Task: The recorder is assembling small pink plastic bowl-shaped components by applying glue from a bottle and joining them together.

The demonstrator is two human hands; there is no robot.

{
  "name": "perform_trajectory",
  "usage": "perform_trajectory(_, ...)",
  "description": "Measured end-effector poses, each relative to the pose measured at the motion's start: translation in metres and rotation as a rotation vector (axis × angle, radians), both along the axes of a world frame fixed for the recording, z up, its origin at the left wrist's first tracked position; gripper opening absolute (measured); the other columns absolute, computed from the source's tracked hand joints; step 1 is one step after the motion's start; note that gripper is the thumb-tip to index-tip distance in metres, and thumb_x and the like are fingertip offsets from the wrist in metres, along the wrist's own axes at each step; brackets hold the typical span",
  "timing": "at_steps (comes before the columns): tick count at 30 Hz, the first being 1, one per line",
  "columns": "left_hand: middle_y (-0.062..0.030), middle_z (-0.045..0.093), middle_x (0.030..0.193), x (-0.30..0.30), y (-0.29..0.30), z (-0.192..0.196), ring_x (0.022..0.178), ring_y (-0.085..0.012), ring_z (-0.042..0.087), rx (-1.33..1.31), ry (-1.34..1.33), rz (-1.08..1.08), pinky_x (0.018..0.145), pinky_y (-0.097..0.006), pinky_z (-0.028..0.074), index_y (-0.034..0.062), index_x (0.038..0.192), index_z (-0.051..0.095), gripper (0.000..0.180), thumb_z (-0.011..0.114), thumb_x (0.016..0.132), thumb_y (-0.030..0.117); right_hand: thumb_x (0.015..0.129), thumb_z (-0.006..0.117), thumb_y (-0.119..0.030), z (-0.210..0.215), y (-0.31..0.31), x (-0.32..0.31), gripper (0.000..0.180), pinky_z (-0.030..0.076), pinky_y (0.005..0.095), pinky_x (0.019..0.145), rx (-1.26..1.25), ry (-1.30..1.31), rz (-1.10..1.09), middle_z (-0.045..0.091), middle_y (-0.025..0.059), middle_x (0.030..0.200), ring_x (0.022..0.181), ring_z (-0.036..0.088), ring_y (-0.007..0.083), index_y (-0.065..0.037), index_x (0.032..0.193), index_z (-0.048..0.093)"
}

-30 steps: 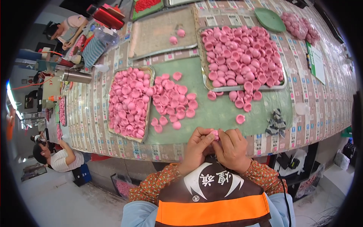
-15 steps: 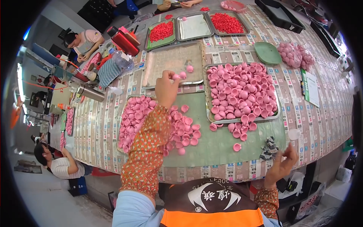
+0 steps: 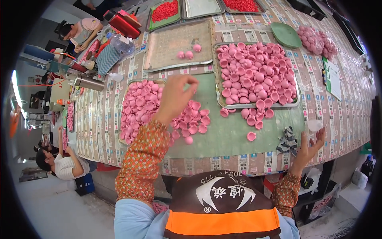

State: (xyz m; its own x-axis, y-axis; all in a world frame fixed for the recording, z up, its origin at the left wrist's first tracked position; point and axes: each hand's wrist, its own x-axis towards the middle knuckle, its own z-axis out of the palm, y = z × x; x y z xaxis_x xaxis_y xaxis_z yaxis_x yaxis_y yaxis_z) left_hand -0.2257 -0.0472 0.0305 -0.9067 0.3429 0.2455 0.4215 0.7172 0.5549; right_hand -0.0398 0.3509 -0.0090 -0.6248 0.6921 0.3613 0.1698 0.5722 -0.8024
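Note:
My left hand (image 3: 179,95) hovers over the green mat, between the left heap of pink cup-shaped pieces (image 3: 139,107) and the far metal tray (image 3: 175,40). Its fingers are loosely bent, and I see nothing held in them. Three closed pink balls (image 3: 189,55) rest in that tray, beyond the fingertips. My right hand (image 3: 308,149) is open at the table's near right, fingers spread. Just past its fingertips lies a small translucent white bottle (image 3: 315,125); whether they touch I cannot tell. A crumpled dark grey cloth (image 3: 287,141) lies left of this hand.
Another tray (image 3: 258,104), heaped with pink cups, stands right of centre, with several loose cups (image 3: 254,119) at its near edge. Farther off are red pieces (image 3: 165,11), a green dish (image 3: 286,35) and bagged pink pieces (image 3: 312,40). A steel flask (image 3: 89,83) lies left. Other people sit leftward.
My left hand has drawn back from the far tray, leaving a pink ball there beside the other two. My right hand has spread its fingers near the white bottle. The view has shifted.

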Motion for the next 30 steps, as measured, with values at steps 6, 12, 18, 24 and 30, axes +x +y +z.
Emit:
perform_trajectory(6,-0.0036,0.063,0.088,0.066,0.037,0.004,0.089,-0.0261,0.057,-0.179,0.054,-0.097,0.078,-0.040,0.041,0.0089,0.089,0.066,0.017,0.067,0.085,0.025,0.089,0.072,-0.024,-0.022,0.027,-0.004,0.061,0.041,0.0375,0.095,0.032,-0.054,-0.162,0.049,0.0127,0.125,0.115,0.049,0.0237,-0.005,0.141,0.048)
perform_trajectory(12,-0.0022,0.059,0.094,0.086,0.068,-0.018,0.095,-0.0249,0.054,-0.226,0.103,0.079,0.081,-0.043,0.037,0.0157,0.095,0.064,0.022,0.071,0.082,0.031,0.090,0.072,-0.023,-0.035,0.048,-0.015,0.044,0.045,0.0359,0.090,0.091,-0.098,-0.127,0.054,0.0130,0.114,0.099,0.056,0.0213,0.002,0.124,0.058)
perform_trajectory(18,-0.0001,0.061,0.092,0.089,0.032,-0.020,0.094,-0.0241,0.055,-0.180,0.204,0.140,0.081,-0.041,0.037,0.0157,0.095,0.067,0.014,0.069,0.084,0.025,0.097,0.065,-0.019,-0.034,0.060,-0.013,0.026,0.047,0.0267,0.080,-0.075,0.057,0.009,0.062,0.0052,0.096,0.086,0.056,0.0112,0.004,0.108,0.058)
perform_trajectory(24,0.0011,0.059,0.093,0.103,0.014,-0.013,0.093,-0.0226,0.054,-0.227,0.191,0.119,0.081,-0.040,0.036,0.0182,0.096,0.069,0.013,0.069,0.084,0.023,0.101,0.056,-0.019,0.008,0.007,-0.005,0.026,0.049,0.0279,0.080,-0.252,0.343,0.116,0.065,0.0115,0.109,0.091,0.062,0.0143,0.003,0.116,0.054)
perform_trajectory(30,0.0012,0.057,0.098,0.108,0.029,-0.020,0.098,-0.0208,0.052,-0.328,0.233,0.096,0.084,-0.040,0.035,0.0221,0.098,0.070,0.017,0.070,0.082,0.020,0.099,0.053,-0.015,0.035,-0.040,0.008,0.032,0.049,0.0253,0.077,-0.449,0.236,0.401,0.066,0.0135,0.109,0.091,0.063,0.0151,0.001,0.127,0.048)
